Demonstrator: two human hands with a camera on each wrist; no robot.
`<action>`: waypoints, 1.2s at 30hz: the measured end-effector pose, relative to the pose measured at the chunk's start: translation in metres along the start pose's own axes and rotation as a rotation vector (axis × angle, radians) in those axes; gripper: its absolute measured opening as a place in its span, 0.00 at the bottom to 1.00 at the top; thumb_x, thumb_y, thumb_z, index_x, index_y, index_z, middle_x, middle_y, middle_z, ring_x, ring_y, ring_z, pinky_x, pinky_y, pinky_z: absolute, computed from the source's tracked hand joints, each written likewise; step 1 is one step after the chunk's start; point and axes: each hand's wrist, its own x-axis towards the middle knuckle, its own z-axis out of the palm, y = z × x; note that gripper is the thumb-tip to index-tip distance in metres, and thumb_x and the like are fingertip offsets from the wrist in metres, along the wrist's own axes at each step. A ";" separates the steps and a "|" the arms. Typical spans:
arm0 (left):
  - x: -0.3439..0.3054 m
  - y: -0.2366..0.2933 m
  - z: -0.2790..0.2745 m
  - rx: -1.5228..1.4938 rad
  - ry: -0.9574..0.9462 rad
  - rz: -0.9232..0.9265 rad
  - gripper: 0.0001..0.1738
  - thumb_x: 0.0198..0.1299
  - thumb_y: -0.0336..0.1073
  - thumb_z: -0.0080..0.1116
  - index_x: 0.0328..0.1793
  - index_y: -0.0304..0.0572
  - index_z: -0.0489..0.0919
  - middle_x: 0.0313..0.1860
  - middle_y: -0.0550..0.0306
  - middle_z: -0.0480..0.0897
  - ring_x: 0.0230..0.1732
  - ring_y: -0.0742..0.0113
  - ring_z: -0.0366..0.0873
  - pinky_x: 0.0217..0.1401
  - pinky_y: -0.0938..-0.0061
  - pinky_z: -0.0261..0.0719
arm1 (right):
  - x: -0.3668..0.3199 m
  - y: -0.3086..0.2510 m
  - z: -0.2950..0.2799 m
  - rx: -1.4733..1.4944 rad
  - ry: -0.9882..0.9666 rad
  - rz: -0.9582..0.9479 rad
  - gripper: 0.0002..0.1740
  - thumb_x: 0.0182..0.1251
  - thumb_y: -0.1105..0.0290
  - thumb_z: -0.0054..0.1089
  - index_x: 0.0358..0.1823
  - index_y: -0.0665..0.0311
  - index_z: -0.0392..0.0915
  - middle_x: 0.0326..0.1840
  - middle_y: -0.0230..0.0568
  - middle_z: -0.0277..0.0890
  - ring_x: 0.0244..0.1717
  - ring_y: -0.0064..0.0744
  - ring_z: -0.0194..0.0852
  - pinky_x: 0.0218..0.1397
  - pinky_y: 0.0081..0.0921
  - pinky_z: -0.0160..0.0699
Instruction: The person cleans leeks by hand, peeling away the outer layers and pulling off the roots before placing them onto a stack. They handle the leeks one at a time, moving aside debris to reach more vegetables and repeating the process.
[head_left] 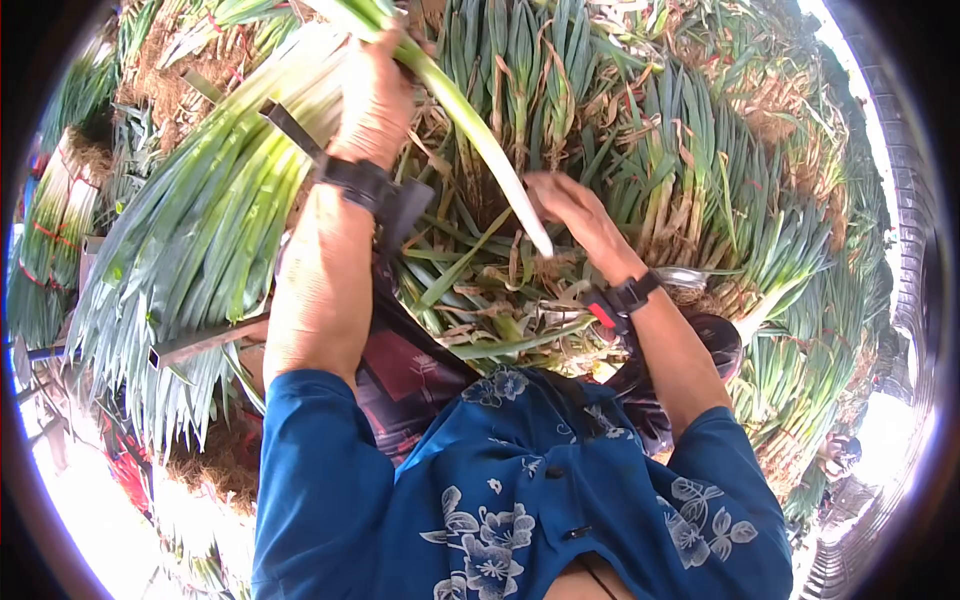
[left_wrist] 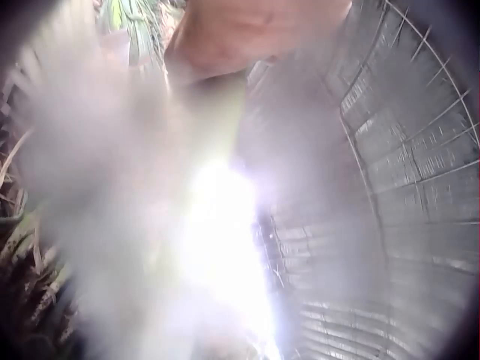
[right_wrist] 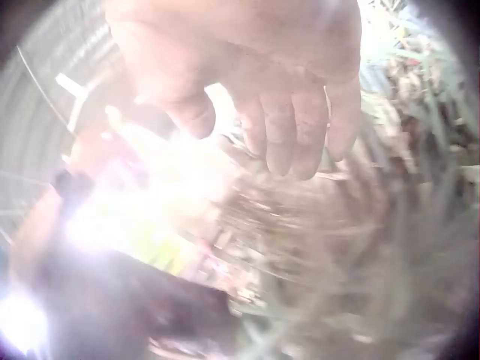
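Note:
My left hand [head_left: 375,105], at the upper middle of the head view, grips a long leek [head_left: 470,125]. Its white end slants down to the right, ending close by my right hand [head_left: 580,210]. In the right wrist view the fingers [right_wrist: 281,139] of that hand hang loosely bent with nothing between them. A big bundle of leeks [head_left: 215,215] fans out beside and below my left forearm, green leaves downward, its pale stalks running behind the left hand. Glare blurs most of the left wrist view, where part of the hand [left_wrist: 247,34] shows at the top.
Standing bunches of leeks [head_left: 690,150] crowd the far side and right. Loose leaves and trimmings [head_left: 500,290] lie in front of me. A square metal bar [head_left: 205,342] juts out at the left under the bundle. Wire-framed sheeting [left_wrist: 412,172] curves along one side.

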 end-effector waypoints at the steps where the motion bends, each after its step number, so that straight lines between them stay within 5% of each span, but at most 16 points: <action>1: -0.001 -0.011 0.004 -0.004 -0.015 -0.008 0.08 0.67 0.32 0.53 0.48 0.40 0.71 0.33 0.55 0.77 0.34 0.59 0.80 0.41 0.66 0.81 | 0.009 -0.028 0.018 0.233 0.017 -0.017 0.35 0.68 0.54 0.58 0.69 0.68 0.65 0.50 0.43 0.77 0.47 0.27 0.75 0.49 0.27 0.74; 4: -0.013 -0.029 0.018 -0.053 -0.034 -0.062 0.12 0.68 0.36 0.54 0.54 0.40 0.70 0.38 0.55 0.76 0.38 0.59 0.81 0.42 0.63 0.80 | 0.023 -0.067 0.065 0.273 0.157 -0.064 0.32 0.68 0.56 0.60 0.65 0.70 0.66 0.39 0.31 0.73 0.37 0.20 0.72 0.44 0.18 0.71; 7: -0.016 -0.022 0.023 -0.091 -0.086 -0.134 0.17 0.70 0.43 0.53 0.56 0.41 0.69 0.40 0.54 0.76 0.40 0.59 0.80 0.45 0.63 0.79 | 0.030 -0.058 0.075 0.405 0.241 -0.042 0.26 0.70 0.57 0.58 0.63 0.65 0.68 0.33 0.31 0.71 0.26 0.19 0.68 0.27 0.17 0.66; 8: -0.017 -0.017 0.024 -0.082 -0.132 -0.168 0.20 0.71 0.48 0.50 0.55 0.39 0.71 0.43 0.53 0.79 0.48 0.58 0.80 0.52 0.61 0.79 | 0.030 -0.056 0.074 0.530 0.148 0.000 0.25 0.70 0.57 0.56 0.62 0.64 0.69 0.33 0.32 0.71 0.25 0.19 0.68 0.26 0.18 0.65; 11: -0.011 -0.016 0.018 -0.111 -0.208 -0.258 0.19 0.70 0.51 0.52 0.54 0.44 0.74 0.40 0.55 0.81 0.42 0.62 0.80 0.46 0.67 0.78 | 0.020 -0.048 0.056 0.915 -0.210 0.101 0.21 0.73 0.59 0.50 0.61 0.64 0.71 0.31 0.34 0.71 0.23 0.22 0.67 0.24 0.19 0.62; 13: -0.010 -0.024 0.017 -0.095 -0.222 -0.265 0.16 0.69 0.49 0.53 0.51 0.45 0.78 0.40 0.56 0.84 0.42 0.66 0.82 0.44 0.69 0.78 | 0.012 -0.045 0.049 1.028 -0.329 0.179 0.21 0.74 0.59 0.48 0.60 0.65 0.71 0.32 0.36 0.73 0.23 0.25 0.68 0.25 0.21 0.64; 19: -0.016 -0.039 0.021 -0.018 -0.271 -0.317 0.15 0.69 0.47 0.54 0.50 0.43 0.79 0.36 0.61 0.82 0.41 0.68 0.79 0.51 0.68 0.76 | 0.026 -0.056 0.040 0.815 0.043 -0.034 0.19 0.69 0.68 0.57 0.57 0.68 0.73 0.41 0.41 0.79 0.37 0.32 0.79 0.41 0.25 0.77; 21: -0.029 -0.032 0.033 -0.039 -0.259 -0.351 0.15 0.70 0.47 0.54 0.50 0.45 0.80 0.37 0.62 0.82 0.40 0.68 0.78 0.50 0.68 0.74 | 0.028 -0.068 0.029 0.686 0.026 -0.037 0.14 0.66 0.71 0.59 0.52 0.65 0.76 0.44 0.34 0.80 0.44 0.28 0.79 0.52 0.27 0.75; 29: -0.032 -0.041 0.032 -0.087 -0.232 -0.397 0.14 0.72 0.44 0.50 0.50 0.42 0.78 0.39 0.59 0.82 0.40 0.64 0.79 0.49 0.64 0.77 | 0.022 -0.076 0.030 0.444 0.048 -0.021 0.13 0.64 0.66 0.62 0.47 0.63 0.78 0.38 0.30 0.77 0.41 0.23 0.75 0.47 0.22 0.71; 36: -0.035 -0.047 0.033 -0.190 -0.167 -0.432 0.14 0.72 0.43 0.50 0.52 0.41 0.76 0.39 0.54 0.81 0.39 0.60 0.80 0.46 0.62 0.80 | 0.023 -0.068 0.036 0.808 -0.026 -0.019 0.12 0.63 0.72 0.64 0.48 0.63 0.78 0.39 0.30 0.78 0.42 0.23 0.75 0.51 0.22 0.71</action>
